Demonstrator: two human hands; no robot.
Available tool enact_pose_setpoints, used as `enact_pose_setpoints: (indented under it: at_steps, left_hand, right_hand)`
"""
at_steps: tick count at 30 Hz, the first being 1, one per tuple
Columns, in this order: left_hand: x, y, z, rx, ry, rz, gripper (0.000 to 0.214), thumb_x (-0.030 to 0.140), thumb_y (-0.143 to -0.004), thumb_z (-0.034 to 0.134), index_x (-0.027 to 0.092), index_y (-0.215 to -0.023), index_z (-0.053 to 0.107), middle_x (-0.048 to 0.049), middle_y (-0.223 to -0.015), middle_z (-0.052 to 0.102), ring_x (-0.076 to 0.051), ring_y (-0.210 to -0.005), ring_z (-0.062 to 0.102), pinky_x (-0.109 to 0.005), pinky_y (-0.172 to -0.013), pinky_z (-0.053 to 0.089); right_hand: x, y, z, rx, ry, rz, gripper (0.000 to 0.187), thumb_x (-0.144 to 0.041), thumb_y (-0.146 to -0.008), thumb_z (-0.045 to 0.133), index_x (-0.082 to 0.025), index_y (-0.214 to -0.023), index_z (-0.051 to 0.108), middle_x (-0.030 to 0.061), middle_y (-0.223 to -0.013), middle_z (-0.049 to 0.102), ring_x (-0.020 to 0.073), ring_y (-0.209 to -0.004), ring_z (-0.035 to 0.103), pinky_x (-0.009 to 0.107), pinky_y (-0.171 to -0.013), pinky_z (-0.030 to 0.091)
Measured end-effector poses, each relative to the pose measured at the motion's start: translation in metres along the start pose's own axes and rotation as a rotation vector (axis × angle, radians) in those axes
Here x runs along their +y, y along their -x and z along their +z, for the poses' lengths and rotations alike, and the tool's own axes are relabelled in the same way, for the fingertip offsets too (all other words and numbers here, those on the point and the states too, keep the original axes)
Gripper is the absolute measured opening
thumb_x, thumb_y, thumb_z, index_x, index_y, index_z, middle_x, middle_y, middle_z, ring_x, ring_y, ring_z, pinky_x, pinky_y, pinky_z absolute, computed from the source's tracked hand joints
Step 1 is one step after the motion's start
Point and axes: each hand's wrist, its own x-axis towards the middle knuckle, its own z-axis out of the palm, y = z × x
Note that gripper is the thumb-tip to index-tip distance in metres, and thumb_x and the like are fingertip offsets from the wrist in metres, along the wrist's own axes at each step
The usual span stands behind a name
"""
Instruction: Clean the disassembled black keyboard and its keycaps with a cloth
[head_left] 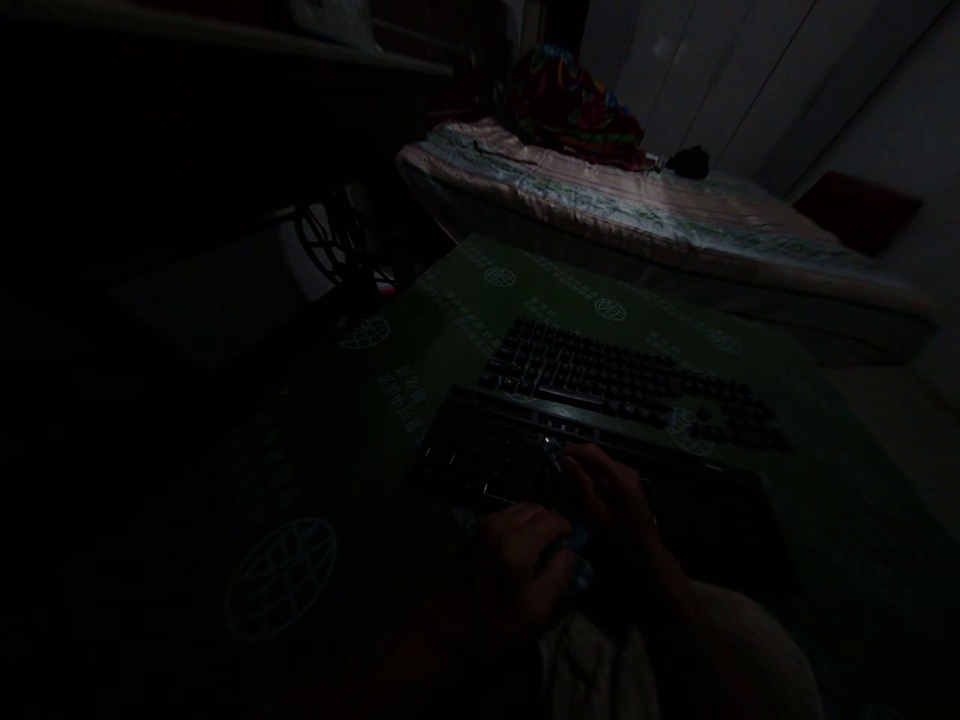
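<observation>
We see the dark keyboard base (495,450) on the green desk (442,345), just below the hands, with loose keycaps (585,370) set in rows beyond it. It looks light and stiff, best held by its rim; the keycaps are probably slick, better pinched by their sides. Our right hand (611,490) pinches a shiny-tipped piece (552,452); our left hand (521,550) seems curled around something bluish (581,573), too dim to name.

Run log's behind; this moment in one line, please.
Left hand: at blue item, hold unclear | right hand: shiny-tipped tool over keyboard base | keycaps: rows beyond, on green sheet | light: dim
</observation>
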Motion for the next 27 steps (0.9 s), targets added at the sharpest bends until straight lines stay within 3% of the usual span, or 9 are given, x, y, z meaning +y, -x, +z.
enact_pose_setpoints:
  at_steps: [10, 27]
  left_hand:
    - [0.0023, 0.0009, -0.0008, -0.077, 0.031, 0.052, 0.010, 0.009, -0.073, 0.048, 0.016, -0.073, 0.056, -0.0011, -0.066, 0.058, -0.011, -0.062, 0.054, -0.022, -0.056, 0.038]
    - [0.0018, 0.0022, -0.0015, -0.114, 0.036, 0.071, 0.008, 0.011, -0.075, 0.049, 0.015, -0.071, 0.055, -0.0017, -0.067, 0.059, -0.012, -0.063, 0.054, -0.022, -0.057, 0.039]
  right_hand:
    - [-0.0048, 0.0010, -0.0011, 0.029, -0.040, 0.060, 0.023, -0.032, -0.085, 0.048, -0.018, -0.079, 0.065, 0.0003, -0.066, 0.064, 0.0112, -0.055, 0.057, 0.019, -0.049, 0.042]
    - [-0.0058, -0.0004, -0.0019, 0.007, -0.016, 0.034, 0.023, -0.033, -0.084, 0.048, -0.018, -0.078, 0.065, 0.0002, -0.064, 0.063, 0.0110, -0.054, 0.055, 0.019, -0.049, 0.042]
